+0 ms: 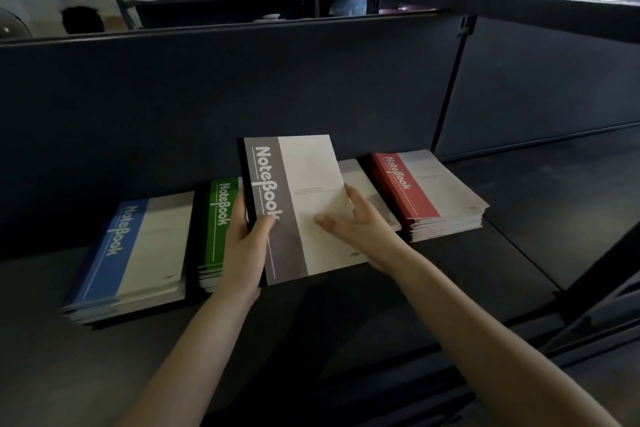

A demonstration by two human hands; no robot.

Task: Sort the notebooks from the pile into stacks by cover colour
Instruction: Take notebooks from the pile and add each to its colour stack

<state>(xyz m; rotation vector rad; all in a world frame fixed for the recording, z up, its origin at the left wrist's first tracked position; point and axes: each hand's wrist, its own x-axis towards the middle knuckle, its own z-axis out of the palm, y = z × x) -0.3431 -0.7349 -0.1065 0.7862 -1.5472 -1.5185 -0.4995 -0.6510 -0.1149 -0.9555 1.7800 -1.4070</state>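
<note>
Head view — grey notebook point(294, 208), long axis near-to-far, clasped at its spine by the left grip point(246, 238) and right edge by the right grip point(353, 222) — grey stack point(362, 180) directly beneath.

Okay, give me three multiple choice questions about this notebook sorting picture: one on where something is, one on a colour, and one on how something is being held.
1. Where does the blue stack lie among the stacks? A far left. B far right. C in the middle.
2. What colour is the title band on the lifted notebook? A red. B grey. C green.
3. How is that notebook held? A by one hand alone. B lying free on a stack. C by both hands.

Key: 1 A, every other stack lies to its right. 2 B, the band bearing the word NoteBook is grey. 3 C, the left hand grips the spine edge and the right hand pinches the opposite edge.
</note>
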